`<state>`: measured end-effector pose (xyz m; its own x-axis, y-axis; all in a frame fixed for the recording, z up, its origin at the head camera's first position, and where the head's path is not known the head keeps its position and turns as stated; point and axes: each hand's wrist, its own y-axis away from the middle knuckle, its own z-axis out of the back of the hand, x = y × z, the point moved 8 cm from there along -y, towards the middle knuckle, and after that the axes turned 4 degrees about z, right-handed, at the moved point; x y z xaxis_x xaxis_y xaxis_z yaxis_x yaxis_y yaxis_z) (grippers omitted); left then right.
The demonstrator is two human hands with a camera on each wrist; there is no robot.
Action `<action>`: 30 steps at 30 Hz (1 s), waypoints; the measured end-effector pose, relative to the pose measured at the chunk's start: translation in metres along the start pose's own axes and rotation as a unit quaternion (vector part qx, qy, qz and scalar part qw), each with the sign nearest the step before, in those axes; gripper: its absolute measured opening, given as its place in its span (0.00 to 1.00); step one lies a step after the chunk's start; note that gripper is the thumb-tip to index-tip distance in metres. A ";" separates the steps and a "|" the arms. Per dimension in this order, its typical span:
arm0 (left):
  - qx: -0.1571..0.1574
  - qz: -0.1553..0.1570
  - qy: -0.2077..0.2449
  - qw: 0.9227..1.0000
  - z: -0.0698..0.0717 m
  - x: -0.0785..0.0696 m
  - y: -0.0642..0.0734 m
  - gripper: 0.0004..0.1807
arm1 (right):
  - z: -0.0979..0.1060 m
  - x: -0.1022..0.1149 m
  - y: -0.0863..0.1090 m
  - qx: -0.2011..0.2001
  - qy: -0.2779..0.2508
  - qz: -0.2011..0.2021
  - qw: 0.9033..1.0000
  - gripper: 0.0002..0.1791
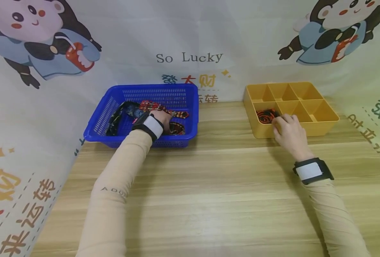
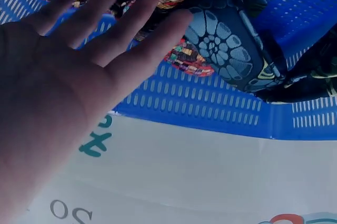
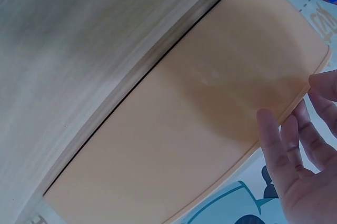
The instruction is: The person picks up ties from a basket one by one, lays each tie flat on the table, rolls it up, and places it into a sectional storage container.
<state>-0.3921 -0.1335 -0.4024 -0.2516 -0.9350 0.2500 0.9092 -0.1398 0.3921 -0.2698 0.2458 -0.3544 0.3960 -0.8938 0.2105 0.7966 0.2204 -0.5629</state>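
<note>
My left hand (image 1: 161,118) reaches into the blue plastic basket (image 1: 192,107). In the left wrist view its fingers (image 2: 150,39) are extended over patterned cloth strips; the thumb is hidden. Beside the fingertips lies a folded dark blue strip (image 2: 216,45) with a pale flower pattern. A red plaid strip (image 1: 151,106) and a dark strip (image 1: 114,121) lie in the basket too. At the front rim of the yellow divided box (image 1: 293,129) is my right hand (image 1: 290,134), its fingers loosely bent. Next to its fingertips, a coiled black-and-orange strip (image 1: 266,116) sits in the front-left compartment.
Both containers stand toward the back of the wood-grain table (image 1: 206,189), the basket left and the box right. A printed cloth backdrop (image 1: 129,46) with cartoon figures rises behind and along the sides. Several other compartments of the box show bare yellow walls.
</note>
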 end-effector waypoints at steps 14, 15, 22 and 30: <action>-0.167 -0.026 0.228 0.959 0.088 -0.004 0.079 0.13 | -0.001 0.003 0.000 0.019 0.004 0.013 1.000 0.08; -0.213 -0.023 0.263 0.941 0.099 -0.003 0.095 0.15 | -0.001 0.004 0.000 0.021 0.005 0.014 1.000 0.08; -0.468 -0.025 0.366 0.804 0.112 -0.019 0.178 0.19 | 0.002 0.027 -0.003 -0.012 -0.001 0.065 0.998 0.08; -0.486 -0.120 0.384 0.776 0.085 -0.092 0.197 0.22 | 0.010 0.133 -0.007 0.040 -0.150 0.154 0.976 0.31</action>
<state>-0.2177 -0.0476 -0.2732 -0.5210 -0.7100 -0.4738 0.7803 -0.1713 -0.6014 -0.2180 0.1295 -0.3144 0.7281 -0.6289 0.2726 0.6473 0.5000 -0.5753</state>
